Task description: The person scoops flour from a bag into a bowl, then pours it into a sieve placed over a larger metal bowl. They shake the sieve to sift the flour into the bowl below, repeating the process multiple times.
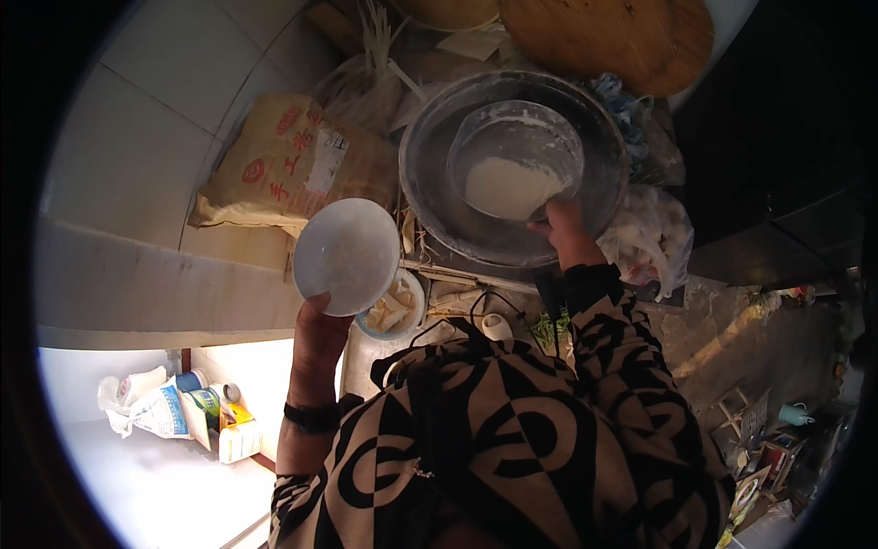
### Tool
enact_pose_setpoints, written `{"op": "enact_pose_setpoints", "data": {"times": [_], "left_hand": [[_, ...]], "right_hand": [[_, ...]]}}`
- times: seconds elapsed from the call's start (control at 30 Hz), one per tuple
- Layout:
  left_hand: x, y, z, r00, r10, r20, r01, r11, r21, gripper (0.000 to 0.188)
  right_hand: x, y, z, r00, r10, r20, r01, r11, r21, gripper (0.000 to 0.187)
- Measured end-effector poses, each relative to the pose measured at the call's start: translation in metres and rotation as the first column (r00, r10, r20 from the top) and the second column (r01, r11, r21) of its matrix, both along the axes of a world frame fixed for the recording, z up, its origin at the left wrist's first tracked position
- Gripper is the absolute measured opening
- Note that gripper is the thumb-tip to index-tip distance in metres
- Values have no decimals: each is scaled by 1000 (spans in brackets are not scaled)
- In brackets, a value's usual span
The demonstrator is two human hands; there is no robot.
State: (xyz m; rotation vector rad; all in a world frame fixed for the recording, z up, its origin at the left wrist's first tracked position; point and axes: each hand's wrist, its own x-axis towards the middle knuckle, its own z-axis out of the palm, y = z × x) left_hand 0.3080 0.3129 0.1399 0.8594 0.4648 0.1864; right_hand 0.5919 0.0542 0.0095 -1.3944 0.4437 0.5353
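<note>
Nearest the camera, the person's patterned black-and-beige garment [512, 448] fills the lower centre. At far left, low down, paper and plastic packets [174, 407] lie on a pale surface; above them a tan printed sack [293, 165] leans against the white tiled wall [137, 110]. The left hand [315, 325], a dark band at its wrist, grips the lower rim of a white round lid or shallow dish [346, 256], fingers curled closed on it and the disc held up, tilted toward the camera. Just below it sits a small bowl of pale cut pieces [395, 311]. To the right, a large metal basin [512, 169] holds a smaller floury bowl [514, 160] containing white batter or dough [503, 188]; the right hand [562, 229] clasps that bowl's near rim, thumb over the edge, partly closed. A round wooden board [608, 37] lies beyond, and plastic bags [654, 233] crowd the right. Risk, as a judgement: the inner bowl appears tipped, so a slipping grip on its floury rim could spill the mixture; the one-handed hold on the dish could let it drop.
</note>
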Motion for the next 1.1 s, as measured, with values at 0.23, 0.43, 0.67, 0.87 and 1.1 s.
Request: {"op": "enact_pose_setpoints", "data": {"times": [0.23, 0.43, 0.67, 0.87, 1.1], "left_hand": [[-2, 0, -3, 1000, 9, 12, -9, 1000, 13, 60], [-3, 1, -2, 1000, 6, 30, -5, 1000, -27, 63], [-5, 0, -1, 1000, 24, -4, -24, 999, -23, 63], [-4, -1, -1, 1000, 26, 7, -26, 999, -26, 64], [-2, -4, 0, 1000, 19, 20, -18, 1000, -25, 65]], "right_hand": [[-1, -2, -2, 988, -48, -150, 79, 976, 202, 36], [-5, 2, -11, 977, 40, -211, 14, 969, 247, 34], [-7, 7, 9, 997, 72, 22, -73, 993, 92, 47], [-7, 14, 16, 992, 36, 120, -39, 999, 23, 59], [-3, 13, 16, 978, 70, 195, -72, 997, 3, 71]]}}
